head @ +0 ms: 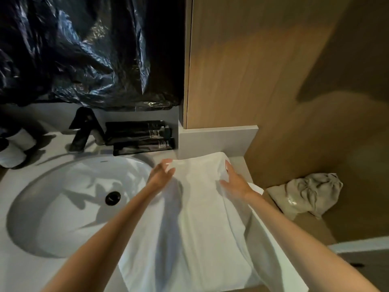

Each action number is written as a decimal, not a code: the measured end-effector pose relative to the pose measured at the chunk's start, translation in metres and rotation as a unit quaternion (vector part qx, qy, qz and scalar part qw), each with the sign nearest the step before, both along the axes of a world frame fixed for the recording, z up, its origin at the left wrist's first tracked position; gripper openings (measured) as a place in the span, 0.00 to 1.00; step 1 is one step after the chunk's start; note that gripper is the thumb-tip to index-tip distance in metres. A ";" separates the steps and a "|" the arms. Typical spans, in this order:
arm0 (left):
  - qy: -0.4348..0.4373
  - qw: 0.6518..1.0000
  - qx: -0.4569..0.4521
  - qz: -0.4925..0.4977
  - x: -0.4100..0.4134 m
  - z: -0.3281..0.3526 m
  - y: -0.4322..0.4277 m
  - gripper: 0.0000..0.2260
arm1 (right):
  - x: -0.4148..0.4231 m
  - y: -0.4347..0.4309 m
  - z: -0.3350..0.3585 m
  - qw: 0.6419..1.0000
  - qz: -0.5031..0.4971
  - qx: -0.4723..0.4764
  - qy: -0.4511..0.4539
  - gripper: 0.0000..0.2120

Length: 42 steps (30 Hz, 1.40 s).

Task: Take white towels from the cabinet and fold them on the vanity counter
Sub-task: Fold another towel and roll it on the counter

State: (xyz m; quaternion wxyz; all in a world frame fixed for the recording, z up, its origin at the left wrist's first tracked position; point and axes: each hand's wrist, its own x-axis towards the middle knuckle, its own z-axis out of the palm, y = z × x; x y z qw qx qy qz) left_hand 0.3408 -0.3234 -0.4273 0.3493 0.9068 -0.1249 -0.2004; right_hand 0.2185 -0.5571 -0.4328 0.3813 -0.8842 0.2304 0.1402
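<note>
One white towel (200,224) on surface (19,270) right of sink (63,207); left hand (161,173) pinches its far edge, right hand (233,181) spread on it

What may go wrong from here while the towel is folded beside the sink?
1. The white towel lies right at the vanity counter's right edge; a pull might drag it off.
2. Its left side lies beside the sink basin and may slip in.
3. The left hand, pinching the far corner, is near the black toiletry tubes and might knock them.
</note>
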 end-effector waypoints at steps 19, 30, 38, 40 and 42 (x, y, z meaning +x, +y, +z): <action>0.208 0.962 -0.047 0.169 -0.057 -0.035 0.146 0.30 | -0.063 0.138 -0.017 0.984 0.096 -0.116 0.097 0.29; -0.083 0.977 -0.174 0.089 -0.079 0.007 0.137 0.05 | -0.070 0.135 -0.012 0.994 0.045 -0.089 0.052 0.32; 0.052 0.974 -0.034 -0.217 -0.140 0.015 0.093 0.20 | -0.094 0.130 -0.016 0.996 -0.055 -0.072 0.006 0.29; 0.066 0.972 -0.023 -0.223 -0.145 0.005 0.092 0.18 | -0.105 0.131 -0.007 0.997 -0.043 -0.048 -0.031 0.24; 0.028 0.983 -0.018 -0.178 -0.145 -0.007 0.094 0.15 | -0.115 0.135 0.000 0.999 -0.004 -0.025 -0.041 0.24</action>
